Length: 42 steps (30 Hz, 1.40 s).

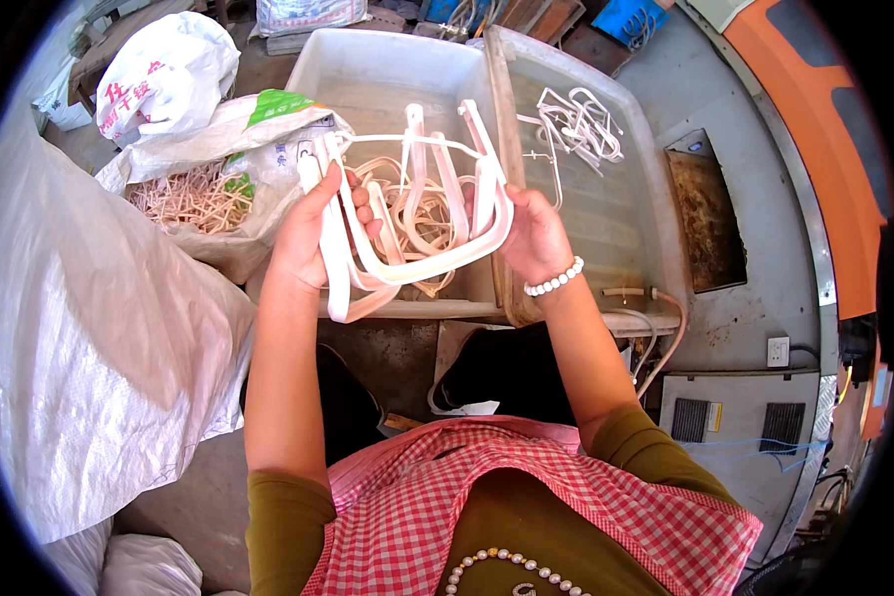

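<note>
Workroom floor [204, 487], grey. Left tub [397, 84]: tan strips [433, 214], seemingly left to do. Above its near edge: white plastic frames [417, 269], left hand [313, 230] curled round one side, right hand [539, 238] half-closed on the other. Right tub [616, 238], far end: white pieces [592, 137], perhaps done.

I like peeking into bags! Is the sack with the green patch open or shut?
Open. The sack has its mouth spread wide, and a heap of thin pinkish sticks shows inside.
</note>
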Each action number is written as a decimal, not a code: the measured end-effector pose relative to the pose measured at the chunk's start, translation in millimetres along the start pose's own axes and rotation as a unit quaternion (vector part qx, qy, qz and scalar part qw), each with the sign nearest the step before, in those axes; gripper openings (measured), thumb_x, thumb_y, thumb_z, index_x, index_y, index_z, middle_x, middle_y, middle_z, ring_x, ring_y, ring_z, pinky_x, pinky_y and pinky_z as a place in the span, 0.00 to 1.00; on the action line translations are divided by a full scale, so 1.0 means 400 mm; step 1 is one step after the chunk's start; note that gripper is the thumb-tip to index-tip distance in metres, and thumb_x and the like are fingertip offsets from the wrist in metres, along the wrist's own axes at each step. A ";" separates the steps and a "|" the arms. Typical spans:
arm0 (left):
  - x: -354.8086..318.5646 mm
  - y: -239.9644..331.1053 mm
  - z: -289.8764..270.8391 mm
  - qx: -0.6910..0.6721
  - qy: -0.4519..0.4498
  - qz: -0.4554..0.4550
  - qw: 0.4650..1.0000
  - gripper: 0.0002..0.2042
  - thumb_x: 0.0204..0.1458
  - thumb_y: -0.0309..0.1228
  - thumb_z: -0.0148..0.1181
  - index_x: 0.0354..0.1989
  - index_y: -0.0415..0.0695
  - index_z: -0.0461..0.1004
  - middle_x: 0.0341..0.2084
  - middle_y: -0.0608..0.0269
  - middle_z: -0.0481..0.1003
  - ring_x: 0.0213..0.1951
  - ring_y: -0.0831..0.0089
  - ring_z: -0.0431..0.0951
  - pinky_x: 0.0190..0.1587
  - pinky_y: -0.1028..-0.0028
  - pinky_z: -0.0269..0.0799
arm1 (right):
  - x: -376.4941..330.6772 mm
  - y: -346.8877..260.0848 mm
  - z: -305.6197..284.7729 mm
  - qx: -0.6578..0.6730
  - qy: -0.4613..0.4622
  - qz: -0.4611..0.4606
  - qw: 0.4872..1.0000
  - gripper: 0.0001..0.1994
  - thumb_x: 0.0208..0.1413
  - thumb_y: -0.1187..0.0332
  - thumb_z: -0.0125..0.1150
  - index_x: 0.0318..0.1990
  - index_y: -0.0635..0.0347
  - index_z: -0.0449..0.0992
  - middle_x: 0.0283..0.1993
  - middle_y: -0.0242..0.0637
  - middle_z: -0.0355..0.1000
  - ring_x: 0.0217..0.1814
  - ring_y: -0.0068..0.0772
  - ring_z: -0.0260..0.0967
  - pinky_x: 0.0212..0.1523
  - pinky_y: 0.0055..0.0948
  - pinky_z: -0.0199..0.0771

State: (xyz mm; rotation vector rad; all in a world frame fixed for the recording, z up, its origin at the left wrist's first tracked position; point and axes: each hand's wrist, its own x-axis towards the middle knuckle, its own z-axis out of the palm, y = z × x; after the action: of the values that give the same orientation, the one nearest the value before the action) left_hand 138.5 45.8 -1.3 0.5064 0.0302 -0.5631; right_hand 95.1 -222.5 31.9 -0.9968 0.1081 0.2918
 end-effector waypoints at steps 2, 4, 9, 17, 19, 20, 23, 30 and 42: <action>-0.004 -0.003 0.008 0.003 -0.022 0.016 1.000 0.12 0.58 0.43 0.54 0.35 0.47 0.69 0.25 0.65 0.71 0.27 0.72 0.73 0.34 0.68 0.75 | 0.003 -0.017 0.011 -0.025 0.037 -0.008 0.999 0.24 0.58 0.54 0.50 0.54 0.64 0.68 0.50 0.43 0.72 0.50 0.36 0.71 0.57 0.39 0.66; -0.005 -0.003 0.013 -0.007 -0.032 0.020 0.999 0.12 0.59 0.43 0.53 0.36 0.47 0.69 0.24 0.66 0.70 0.26 0.74 0.71 0.31 0.71 0.73 | 0.002 -0.024 0.020 -0.082 0.008 -0.035 0.996 0.25 0.60 0.51 0.46 0.51 0.65 0.70 0.48 0.43 0.73 0.48 0.36 0.71 0.55 0.38 0.68; -0.012 0.003 0.012 -0.048 -0.075 0.022 0.996 0.12 0.60 0.43 0.51 0.38 0.47 0.68 0.21 0.69 0.66 0.21 0.79 0.65 0.23 0.78 0.64 | -0.002 0.001 0.016 -0.154 -0.021 -0.060 0.986 0.26 0.63 0.47 0.42 0.44 0.64 0.72 0.44 0.44 0.73 0.46 0.36 0.72 0.51 0.36 0.71; -0.032 0.001 0.012 -0.050 -0.173 -0.009 0.984 0.13 0.61 0.43 0.48 0.42 0.47 0.67 0.19 0.71 0.62 0.18 0.82 0.60 0.19 0.81 0.59 | 0.023 0.054 -0.097 -0.278 0.031 -0.092 0.956 0.09 0.60 0.68 0.53 0.43 0.62 0.73 0.41 0.37 0.74 0.40 0.24 0.72 0.40 0.23 0.75; -0.031 0.004 0.011 -0.079 -0.196 -0.016 0.977 0.13 0.62 0.43 0.47 0.42 0.46 0.66 0.19 0.71 0.61 0.18 0.82 0.60 0.19 0.81 0.59 | 0.010 0.074 -0.115 -0.367 -0.083 -0.068 0.924 0.11 0.59 0.74 0.53 0.48 0.60 0.73 0.42 0.29 0.74 0.42 0.18 0.69 0.45 0.23 0.72; -0.031 0.005 0.010 -0.094 -0.201 -0.016 0.975 0.13 0.62 0.43 0.46 0.42 0.46 0.66 0.19 0.71 0.61 0.17 0.82 0.59 0.19 0.81 0.59 | -0.004 0.080 -0.121 -0.389 -0.117 -0.073 0.911 0.11 0.59 0.74 0.53 0.49 0.60 0.73 0.42 0.29 0.74 0.43 0.18 0.69 0.45 0.23 0.72; -0.033 0.009 0.003 -0.129 -0.208 0.005 0.970 0.14 0.63 0.42 0.43 0.45 0.44 0.65 0.20 0.70 0.61 0.17 0.82 0.59 0.18 0.81 0.58 | -0.065 0.085 -0.113 -0.366 -0.135 -0.002 0.921 0.15 0.57 0.74 0.55 0.53 0.62 0.71 0.45 0.29 0.73 0.49 0.19 0.67 0.49 0.25 0.70; -0.028 0.018 -0.008 -0.249 -0.260 -0.001 0.933 0.17 0.64 0.42 0.42 0.47 0.39 0.64 0.21 0.69 0.61 0.18 0.82 0.60 0.19 0.81 0.58 | -0.160 0.047 -0.006 -0.175 -0.204 -0.019 0.963 0.28 0.55 0.70 0.55 0.63 0.62 0.56 0.57 0.36 0.64 0.53 0.27 0.67 0.56 0.29 0.65; -0.025 0.001 -0.004 -0.312 -0.237 -0.016 0.920 0.15 0.64 0.42 0.43 0.45 0.42 0.65 0.20 0.71 0.61 0.18 0.82 0.60 0.21 0.81 0.59 | -0.165 0.026 0.062 -0.376 -0.082 -0.162 0.909 0.25 0.54 0.75 0.60 0.60 0.63 0.62 0.55 0.35 0.66 0.56 0.24 0.63 0.57 0.28 0.63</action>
State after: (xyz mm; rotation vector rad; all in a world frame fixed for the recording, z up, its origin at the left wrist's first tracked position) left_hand 130.4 52.0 -0.9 -0.2611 -0.2391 -0.6585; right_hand 27.9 -209.2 51.3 -1.7264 -0.3497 0.1025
